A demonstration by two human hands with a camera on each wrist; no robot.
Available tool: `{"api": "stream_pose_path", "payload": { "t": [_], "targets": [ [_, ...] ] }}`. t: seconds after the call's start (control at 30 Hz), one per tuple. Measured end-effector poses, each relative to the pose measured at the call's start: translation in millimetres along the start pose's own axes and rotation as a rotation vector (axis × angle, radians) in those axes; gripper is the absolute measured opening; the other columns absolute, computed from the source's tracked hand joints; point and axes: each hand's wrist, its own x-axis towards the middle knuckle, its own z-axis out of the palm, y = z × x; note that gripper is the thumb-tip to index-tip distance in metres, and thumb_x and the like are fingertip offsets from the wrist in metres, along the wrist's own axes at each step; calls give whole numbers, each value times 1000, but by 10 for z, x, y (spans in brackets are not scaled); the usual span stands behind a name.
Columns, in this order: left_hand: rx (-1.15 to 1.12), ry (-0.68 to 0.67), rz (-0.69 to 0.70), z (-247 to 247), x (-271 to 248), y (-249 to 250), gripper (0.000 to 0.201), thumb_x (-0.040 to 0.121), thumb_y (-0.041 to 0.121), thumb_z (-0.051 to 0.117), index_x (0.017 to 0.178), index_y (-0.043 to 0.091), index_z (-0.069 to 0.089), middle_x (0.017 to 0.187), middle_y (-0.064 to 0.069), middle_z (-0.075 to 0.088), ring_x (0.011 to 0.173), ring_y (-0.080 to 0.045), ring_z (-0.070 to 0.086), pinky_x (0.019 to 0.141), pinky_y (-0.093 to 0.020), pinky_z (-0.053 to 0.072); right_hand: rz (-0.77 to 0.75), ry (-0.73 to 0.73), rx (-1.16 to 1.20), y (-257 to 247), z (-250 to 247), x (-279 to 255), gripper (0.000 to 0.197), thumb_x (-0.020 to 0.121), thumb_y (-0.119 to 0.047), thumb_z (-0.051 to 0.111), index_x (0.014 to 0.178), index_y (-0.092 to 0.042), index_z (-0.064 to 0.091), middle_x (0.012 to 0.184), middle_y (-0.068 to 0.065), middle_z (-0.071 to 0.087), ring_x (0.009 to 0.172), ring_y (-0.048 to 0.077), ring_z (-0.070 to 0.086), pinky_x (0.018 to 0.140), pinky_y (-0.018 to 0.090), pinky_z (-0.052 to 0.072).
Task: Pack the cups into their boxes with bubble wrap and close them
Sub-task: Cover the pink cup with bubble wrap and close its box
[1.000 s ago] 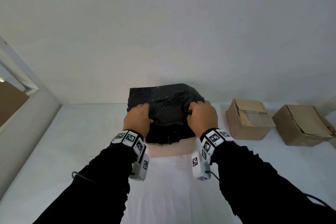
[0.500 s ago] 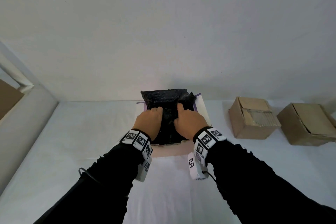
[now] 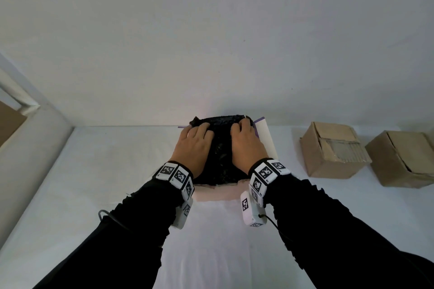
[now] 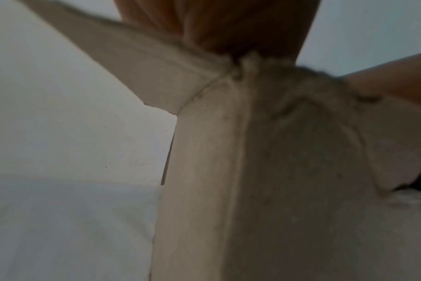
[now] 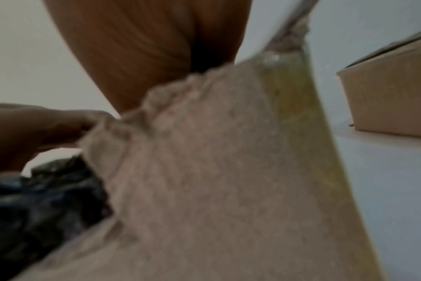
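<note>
Centre of frame: left hand (image 3: 196, 148) and right hand (image 3: 246, 148), fingers extended, now press the black bubble wrap (image 3: 220, 159) deeper into the open box (image 3: 218, 192) than half a second earlier; its raised sheet has flattened.

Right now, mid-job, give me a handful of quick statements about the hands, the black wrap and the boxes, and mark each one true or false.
1. Both hands press on the black bubble wrap in the open box. True: the left hand and the right hand lie on top of it.
2. The open box's flaps are folded shut. False: a flap stands open on the right side.
3. Two brown cardboard boxes stand to the right. True: the nearer box and the farther box.
4. The right hand holds a cup. False: no cup shows; it rests on the wrap.
5. The left hand is off the table. False: it is on the wrap in the box.
</note>
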Motion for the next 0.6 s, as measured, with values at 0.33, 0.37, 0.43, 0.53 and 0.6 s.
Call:
{"api": "stream_pose_path", "payload": {
  "t": [0.33, 0.37, 0.43, 0.53, 0.6],
  "targets": [
    [33, -262, -80, 6, -10, 34, 67, 85, 28, 45, 148, 17, 24, 120, 2, 61, 126, -24, 37, 108, -54, 11, -59, -230, -200, 19, 137, 84, 51, 86, -22, 54, 134, -14, 42, 133, 12, 48, 123, 32, 38, 92, 41, 43],
    [55, -278, -69, 4, 4, 24, 59, 85, 29, 43, 143, 19, 34, 120, 2, 60, 129, -25, 32, 108, -55, 9, -63, -241, -251, 2, 140, 89, 47, 86, -23, 52, 132, -15, 45, 135, 13, 45, 124, 33, 36, 94, 41, 41],
    [125, -328, -37, -7, 24, 9, 43, 87, 33, 41, 128, 26, 52, 124, -1, 54, 133, -27, 26, 110, -59, 3, -81, -241, -331, -12, 141, 104, 41, 88, -25, 50, 127, -16, 52, 136, 17, 40, 125, 35, 33, 96, 42, 36],
    [205, -367, 4, -24, 27, 4, 42, 87, 37, 42, 124, 27, 57, 128, -6, 49, 138, -30, 20, 110, -63, -10, -117, -216, -348, -8, 127, 129, 37, 86, -25, 50, 121, -16, 57, 135, 16, 35, 121, 34, 36, 93, 41, 37],
    [202, -348, 12, -10, 12, 4, 43, 84, 33, 43, 123, 21, 54, 122, -6, 54, 135, -30, 27, 109, -61, -16, -109, -237, -302, -7, 120, 140, 40, 85, -24, 53, 123, -15, 52, 136, 15, 32, 114, 32, 46, 83, 40, 42]
  ]
}}
